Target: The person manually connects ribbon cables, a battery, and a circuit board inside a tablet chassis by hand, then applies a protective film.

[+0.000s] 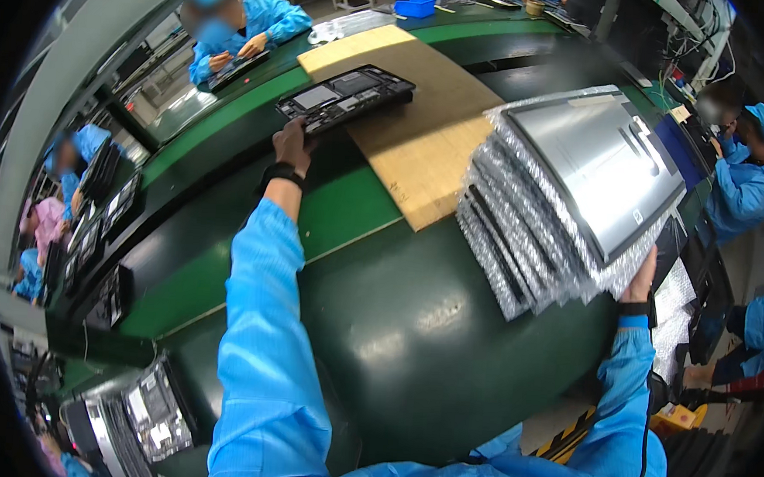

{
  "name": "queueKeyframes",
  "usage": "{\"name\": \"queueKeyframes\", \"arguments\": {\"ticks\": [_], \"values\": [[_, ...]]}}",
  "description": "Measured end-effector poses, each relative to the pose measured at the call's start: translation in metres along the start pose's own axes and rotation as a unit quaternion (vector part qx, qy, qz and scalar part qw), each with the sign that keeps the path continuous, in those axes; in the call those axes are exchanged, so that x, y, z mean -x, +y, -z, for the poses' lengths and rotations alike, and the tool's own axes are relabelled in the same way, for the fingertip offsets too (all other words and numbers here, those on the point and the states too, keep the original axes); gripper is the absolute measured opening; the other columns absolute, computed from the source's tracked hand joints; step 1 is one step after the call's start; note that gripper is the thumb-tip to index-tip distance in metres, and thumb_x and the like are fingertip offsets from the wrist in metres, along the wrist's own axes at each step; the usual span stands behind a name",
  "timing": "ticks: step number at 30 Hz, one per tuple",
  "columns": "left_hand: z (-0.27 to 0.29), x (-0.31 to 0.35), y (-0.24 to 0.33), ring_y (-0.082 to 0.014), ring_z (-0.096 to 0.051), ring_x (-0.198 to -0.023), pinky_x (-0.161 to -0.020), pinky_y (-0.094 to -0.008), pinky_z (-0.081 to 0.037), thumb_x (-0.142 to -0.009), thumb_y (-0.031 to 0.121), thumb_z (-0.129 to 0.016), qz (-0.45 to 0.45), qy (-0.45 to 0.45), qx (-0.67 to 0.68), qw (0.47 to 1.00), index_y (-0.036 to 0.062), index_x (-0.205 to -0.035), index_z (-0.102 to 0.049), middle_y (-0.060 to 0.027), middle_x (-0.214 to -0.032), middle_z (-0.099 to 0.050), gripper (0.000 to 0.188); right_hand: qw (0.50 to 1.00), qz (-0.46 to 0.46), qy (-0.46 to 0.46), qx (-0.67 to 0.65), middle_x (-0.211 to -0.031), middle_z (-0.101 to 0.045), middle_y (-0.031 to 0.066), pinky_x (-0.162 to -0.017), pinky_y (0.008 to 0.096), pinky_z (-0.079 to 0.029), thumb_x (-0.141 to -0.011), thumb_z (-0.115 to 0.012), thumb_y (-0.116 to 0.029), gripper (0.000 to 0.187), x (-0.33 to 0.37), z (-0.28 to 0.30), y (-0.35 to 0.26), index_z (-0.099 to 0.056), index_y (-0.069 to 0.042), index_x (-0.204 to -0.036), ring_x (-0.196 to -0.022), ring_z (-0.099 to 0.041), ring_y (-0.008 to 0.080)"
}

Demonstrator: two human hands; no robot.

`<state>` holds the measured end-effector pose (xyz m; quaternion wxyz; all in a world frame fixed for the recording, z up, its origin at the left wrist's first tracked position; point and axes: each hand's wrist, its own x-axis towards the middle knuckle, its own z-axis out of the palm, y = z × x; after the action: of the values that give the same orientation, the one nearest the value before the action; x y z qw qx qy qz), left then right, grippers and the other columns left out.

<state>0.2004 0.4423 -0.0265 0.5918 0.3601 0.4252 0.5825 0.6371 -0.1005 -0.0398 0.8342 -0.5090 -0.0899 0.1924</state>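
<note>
My left hand (292, 152) is closed on the near left corner of an opened laptop base (345, 95), black with its inner parts showing. The base is tilted over the far end of a wooden board (429, 184). At the right, my right hand (639, 277) touches the near right edge of a stack of bubble wrap sheets (523, 225) with flat panels between them. Its fingers are mostly hidden by the wrap. A silver laptop lid (598, 164) lies on top of this stack.
A green workbench (411, 328) spreads before me, with a dark conveyor belt (226, 207) beyond. More laptop bases (157, 408) stand at lower left. Co-workers in blue sit across the line (269, 17) and at right (743, 195). A blue bin (415, 7) stands far off.
</note>
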Motion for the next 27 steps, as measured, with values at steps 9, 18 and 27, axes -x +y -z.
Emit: {"name": "queueKeyframes", "arguments": {"ticks": [9, 18, 27], "values": [[0.206, 0.273, 0.148, -0.0152, -0.072, -0.083, -0.077, -0.0292, -0.058, -0.1, 0.021, -0.064, 0.11, -0.19, -0.134, 0.966, -0.0008, -0.106, -0.073, -0.0085, -0.097, -0.076, 0.025, 0.936, 0.008, -0.231, 0.267, -0.118, -0.069, 0.017, -0.083, 0.0322, -0.055, -0.11, -0.048, -0.029, 0.042, 0.274, -0.039, -0.039, -0.058, 0.004, -0.134, -0.097, -0.069, 0.0176], [0.143, 0.311, 0.08, -0.009, -0.067, -0.088, -0.078, -0.0241, -0.054, -0.095, 0.025, -0.075, 0.214, -0.443, -0.294, 0.819, -0.0033, -0.11, -0.074, -0.005, -0.099, -0.075, 0.032, 0.804, -0.173, -0.478, 0.307, -0.112, -0.071, 0.0112, -0.07, 0.0253, -0.054, -0.1, -0.066, -0.014, 0.064, 0.391, -0.099, 0.012, -0.036, 0.005, -0.153, -0.082, -0.067, 0.0088], [0.105, 0.33, 0.059, -0.02, -0.065, -0.117, -0.101, -0.032, -0.051, -0.102, 0.029, -0.066, -0.047, -0.454, -0.346, 0.819, -0.0059, -0.14, -0.056, -0.0146, -0.13, -0.068, 0.053, 0.658, -0.373, -0.55, 0.356, -0.092, -0.075, 0.0138, -0.073, 0.0294, -0.057, -0.105, -0.06, -0.016, 0.036, 0.382, -0.123, -0.021, -0.059, 0.007, -0.132, -0.079, -0.07, 0.015]]}}
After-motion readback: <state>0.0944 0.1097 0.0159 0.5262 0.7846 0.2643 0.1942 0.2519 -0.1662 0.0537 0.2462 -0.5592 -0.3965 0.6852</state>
